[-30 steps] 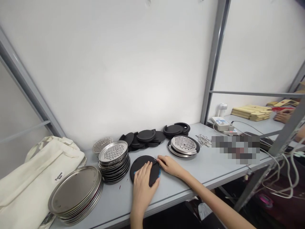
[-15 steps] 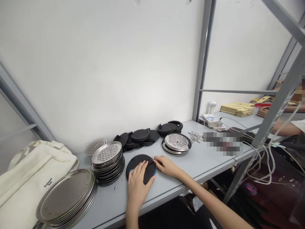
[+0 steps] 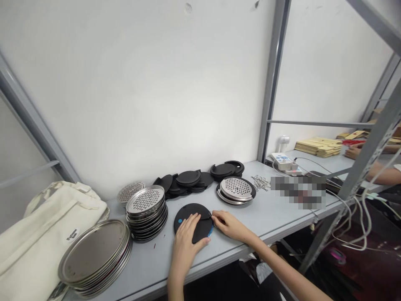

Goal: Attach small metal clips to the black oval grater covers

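A round black plastic disc (image 3: 200,228) with blue spots lies on the grey table near its front edge. My left hand (image 3: 187,234) rests on top of it, fingers stretched out flat and thumb spread toward the near rim. At the disc's right rim, my right hand (image 3: 227,225) pinches a small metal wire piece (image 3: 210,214), mostly hidden by the fingertips. Behind to the right sits a small stack of round perforated metal grater plates (image 3: 235,188) with black rims. Loose metal wire pieces (image 3: 261,183) lie in a heap beyond it.
To the left stand a tall stack of grater plates (image 3: 145,200) and a stack of plain metal lids (image 3: 94,251), beside a cream bag (image 3: 40,234). Black plastic discs (image 3: 188,178) line the wall. Rightward are cables, a metal post (image 3: 369,150) and another person's hand (image 3: 354,151).
The view has shifted, so everything sits slightly further right. My left hand has slid toward the disc's near side, uncovering a blue spot. My right hand stays pinched at the rim.
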The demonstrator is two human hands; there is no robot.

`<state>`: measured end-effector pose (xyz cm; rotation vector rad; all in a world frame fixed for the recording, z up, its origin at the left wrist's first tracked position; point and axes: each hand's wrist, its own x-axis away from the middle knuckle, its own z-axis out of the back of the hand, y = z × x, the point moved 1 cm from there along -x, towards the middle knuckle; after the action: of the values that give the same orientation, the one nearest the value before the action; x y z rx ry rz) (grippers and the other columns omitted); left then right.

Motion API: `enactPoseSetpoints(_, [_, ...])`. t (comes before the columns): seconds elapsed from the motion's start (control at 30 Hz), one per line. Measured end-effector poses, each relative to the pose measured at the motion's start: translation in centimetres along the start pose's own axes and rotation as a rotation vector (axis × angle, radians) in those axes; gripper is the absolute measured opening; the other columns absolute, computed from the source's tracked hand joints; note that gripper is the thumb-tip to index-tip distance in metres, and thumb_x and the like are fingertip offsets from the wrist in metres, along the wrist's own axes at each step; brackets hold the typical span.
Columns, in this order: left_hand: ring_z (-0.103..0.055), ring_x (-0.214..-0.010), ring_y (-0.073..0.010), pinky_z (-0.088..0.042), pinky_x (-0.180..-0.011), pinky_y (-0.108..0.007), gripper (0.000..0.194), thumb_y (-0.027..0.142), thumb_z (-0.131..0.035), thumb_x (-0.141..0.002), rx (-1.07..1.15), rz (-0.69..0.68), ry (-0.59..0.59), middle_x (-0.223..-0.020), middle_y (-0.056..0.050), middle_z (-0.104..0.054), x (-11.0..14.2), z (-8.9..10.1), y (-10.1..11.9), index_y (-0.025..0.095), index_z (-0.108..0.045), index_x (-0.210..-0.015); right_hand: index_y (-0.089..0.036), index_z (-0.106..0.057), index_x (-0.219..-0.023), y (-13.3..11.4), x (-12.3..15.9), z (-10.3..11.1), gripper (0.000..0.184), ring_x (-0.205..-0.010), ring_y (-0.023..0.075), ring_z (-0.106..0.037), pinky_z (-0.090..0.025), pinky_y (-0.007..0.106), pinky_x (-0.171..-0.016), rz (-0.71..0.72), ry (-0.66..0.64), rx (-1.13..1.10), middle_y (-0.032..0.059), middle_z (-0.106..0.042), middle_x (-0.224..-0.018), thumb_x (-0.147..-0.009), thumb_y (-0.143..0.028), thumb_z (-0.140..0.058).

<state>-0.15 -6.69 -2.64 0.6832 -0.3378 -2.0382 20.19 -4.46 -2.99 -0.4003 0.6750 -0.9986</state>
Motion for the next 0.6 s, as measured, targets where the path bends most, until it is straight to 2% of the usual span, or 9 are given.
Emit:
enactPoseSetpoints(0.23, [-0.033, -0.136, -0.0228, -0.023, -0.115, -0.044, 0.062, 0.034, -0.065, -0.08, 0.073, 0.018, -0.038, -0.144, -0.002, -0.041, 0.11, 0.38, 0.38, 0.029, -0.042, -0.137, -0.021, -0.038, -0.068, -0.45, 1.03, 0.37, 0.027, -0.059, 0.0138, -0.042, -0.032, 0.026, -0.059, -0.024, 0.015, -0.033, -0.004, -0.041, -0.06, -0.094, -0.027, -0.035])
enactPoseSetpoints(0.43, [-0.035, -0.135, -0.0253, -0.026, -0.114, -0.047, 0.063, 0.034, -0.066, -0.079, 0.074, 0.02, -0.031, -0.144, -0.002, -0.042, 0.08, 0.4, 0.35, 0.03, -0.043, -0.137, -0.02, -0.043, -0.069, -0.58, 1.09, 0.46, 0.029, -0.062, 0.0144, -0.045, -0.035, 0.026, -0.06, -0.039, 0.018, -0.057, -0.0022, -0.047, -0.064, -0.095, -0.032, -0.036])
enactPoseSetpoints(0.6, [-0.033, -0.136, -0.0253, -0.026, -0.114, -0.047, 0.063, 0.034, -0.066, -0.079, 0.08, 0.035, -0.036, -0.145, -0.002, -0.041, 0.17, 0.43, 0.37, 0.029, -0.043, -0.137, -0.02, -0.041, -0.068, -0.01, 0.95, 0.43, 0.033, -0.059, 0.0125, -0.04, -0.032, 0.025, -0.057, -0.054, -0.017, -0.147, -0.0038, -0.043, -0.063, -0.095, -0.037, -0.034])
